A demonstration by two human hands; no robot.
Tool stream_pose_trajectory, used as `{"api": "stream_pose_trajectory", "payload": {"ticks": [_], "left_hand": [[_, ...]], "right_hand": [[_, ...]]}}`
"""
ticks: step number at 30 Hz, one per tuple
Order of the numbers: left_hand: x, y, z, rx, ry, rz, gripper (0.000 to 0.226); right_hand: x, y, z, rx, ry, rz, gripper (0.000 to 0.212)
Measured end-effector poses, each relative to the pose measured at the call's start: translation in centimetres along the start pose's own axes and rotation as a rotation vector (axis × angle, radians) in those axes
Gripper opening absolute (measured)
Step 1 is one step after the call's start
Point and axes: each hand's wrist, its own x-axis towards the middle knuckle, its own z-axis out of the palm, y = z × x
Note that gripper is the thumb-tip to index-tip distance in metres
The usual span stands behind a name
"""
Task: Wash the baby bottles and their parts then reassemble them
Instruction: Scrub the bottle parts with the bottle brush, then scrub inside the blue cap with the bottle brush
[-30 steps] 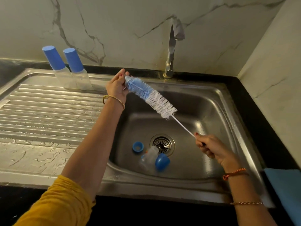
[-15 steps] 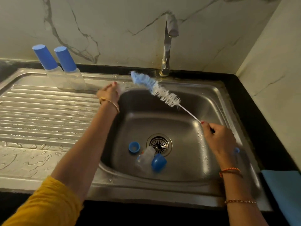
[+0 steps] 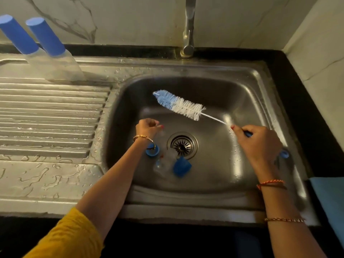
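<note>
Head view of a stainless-steel sink (image 3: 264, 101) set in a dark counter, with a ribbed draining board (image 3: 52, 116) to the left. The right hand (image 3: 258, 144) is curled round the blue handle (image 3: 248, 134) of a bottle brush (image 3: 179, 104); the handle passes through the fist and its blue end shows again at the right of the wrist, while the thin wire stem leaves the fingertips toward the far left. The bristle head, blue at the tip and white behind, is held above the basin, well apart from the fingers that hold it. The left hand (image 3: 148, 127) hangs over the basin left of the drain (image 3: 182, 145) with its fingers curled inward; it appears to pinch something small and clear, though what it is cannot be told. On the basin floor, just near of this hand, lies a blue screw ring (image 3: 152, 150), partly behind the wrist and its gold bangle (image 3: 143, 137). To its right lie a clear bottle body (image 3: 164, 163) on its side and a blue cap (image 3: 182, 166), touching one another, just near of the drain. Two assembled bottles with blue caps (image 3: 44, 37) stand on the far left of the draining board, side by side. A tap (image 3: 188, 34) rises behind the basin. A blue cloth (image 3: 329, 205) lies at the near right edge.
</note>
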Motion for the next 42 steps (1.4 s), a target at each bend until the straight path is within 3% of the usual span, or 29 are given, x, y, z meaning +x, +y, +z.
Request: {"api": "stream_pose_trajectory", "payload": {"ticks": [6, 14, 20, 25, 28, 31, 35, 42], "left_hand": [[1.7, -0.8, 1.4, 0.288, 0.029, 0.115, 0.026], [3.4, -3.0, 3.3, 0.584, -0.193, 0.233, 0.02], [3.7, -3.1, 3.2, 0.734, -0.23, 0.266, 0.041], [1.2, 0.2, 2.7, 0.603, -0.163, 0.343, 0.046], [-2.0, 2.6, 3.0, 0.607, -0.335, 0.444, 0.032], [-5.0, 3.5, 4.0, 0.917, -0.521, 0.413, 0.043], [-7.4, 2.7, 6.7, 1.358, -0.504, 0.455, 0.071], [-7.8, 1.0, 6.8, 1.479, -0.434, 0.584, 0.075]], "right_hand": [[0.0, 0.2, -0.1, -0.006, 0.01, -0.031, 0.037], [0.0, 0.6, -0.2, -0.048, -0.02, 0.014, 0.038], [0.1, 0.2, -0.3, -0.071, -0.073, 0.059, 0.038], [0.0, 0.4, -0.4, -0.022, -0.053, 0.064, 0.04], [0.1, 0.2, -0.6, -0.016, -0.029, 0.079, 0.036], [0.0, 0.2, -0.7, -0.004, -0.01, 0.094, 0.034], [0.0, 0.4, -0.9, 0.046, -0.011, 0.115, 0.034], [0.0, 0.4, -1.1, 0.064, 0.015, 0.104, 0.034]]}}
